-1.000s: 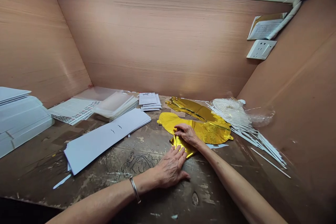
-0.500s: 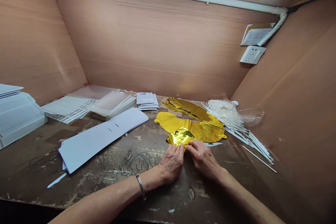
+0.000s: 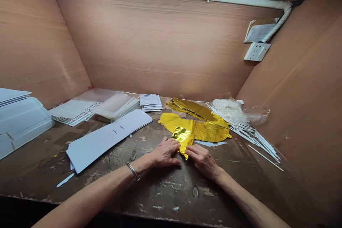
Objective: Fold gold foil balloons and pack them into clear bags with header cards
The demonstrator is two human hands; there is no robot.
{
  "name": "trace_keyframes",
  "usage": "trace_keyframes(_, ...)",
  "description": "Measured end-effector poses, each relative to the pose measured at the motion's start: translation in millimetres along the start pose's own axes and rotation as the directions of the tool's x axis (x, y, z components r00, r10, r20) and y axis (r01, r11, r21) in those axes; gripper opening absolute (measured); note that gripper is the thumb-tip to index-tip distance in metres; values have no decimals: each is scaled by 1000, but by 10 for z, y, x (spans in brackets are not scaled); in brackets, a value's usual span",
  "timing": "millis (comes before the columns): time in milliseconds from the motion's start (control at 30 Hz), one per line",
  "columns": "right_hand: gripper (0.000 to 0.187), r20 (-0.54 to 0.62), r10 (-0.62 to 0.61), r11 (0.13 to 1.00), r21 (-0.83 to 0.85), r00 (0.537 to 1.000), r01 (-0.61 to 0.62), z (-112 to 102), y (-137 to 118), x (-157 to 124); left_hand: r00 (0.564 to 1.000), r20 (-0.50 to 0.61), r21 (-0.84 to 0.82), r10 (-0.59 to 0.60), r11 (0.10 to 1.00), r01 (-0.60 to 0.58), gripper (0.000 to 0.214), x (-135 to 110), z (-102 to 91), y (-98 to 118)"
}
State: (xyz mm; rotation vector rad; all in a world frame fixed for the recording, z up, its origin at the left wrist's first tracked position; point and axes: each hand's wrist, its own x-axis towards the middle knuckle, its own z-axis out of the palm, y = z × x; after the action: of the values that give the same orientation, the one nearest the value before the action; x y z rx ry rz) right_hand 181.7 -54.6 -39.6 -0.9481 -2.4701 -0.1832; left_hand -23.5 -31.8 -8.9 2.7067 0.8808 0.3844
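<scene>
A small folded packet of shiny gold foil balloon [image 3: 184, 136] lies on the worktable between my hands. Across its left edge rest the fingers of my left hand [image 3: 166, 152], stretched out, with the thumb apart on the table. My right hand [image 3: 203, 159] has its fingers curled and pinches the packet's lower right edge. Just beyond the packet, a flat curved gold foil balloon [image 3: 211, 132] is spread out, with small tabs at its ends. More gold foil balloons [image 3: 191, 108] lie stacked behind it.
White paper sticks [image 3: 244, 124] fan out at the right, by clear plastic wrap [image 3: 258, 114]. Long white card sheets [image 3: 107, 139] lie left, with clear bags [image 3: 117, 105] and printed slips [image 3: 150, 102] behind. A white box [image 3: 24, 123] stands far left. Plywood walls [image 3: 160, 42] enclose the table.
My left hand has shifted left from the packet's near edge and opened its fingers. The right hand has moved slightly down, and more of the folded foil shows between them.
</scene>
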Motion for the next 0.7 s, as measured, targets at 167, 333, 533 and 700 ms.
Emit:
trace_keyframes(167,25,-51,84,985,158,995,-75,-90,125,-173,999,-35,-24,-6,1000,5,36,-129,33,-33)
trace_keyframes(333,19,20,469,815,375,883,-441,-60,138,-220,992,-118,-37,-34,999,30,29,-39,152,-21)
trace_keyframes(533,30,112,712,587,447,693,-675,-36,107,-130,905,-302,-175,-298,951,255,20,104,324,-107)
trace_keyframes(700,24,64,835,514,267,547,-815,-86,64,61,726,-246,-386,-642,752,535,13,297,261,-14)
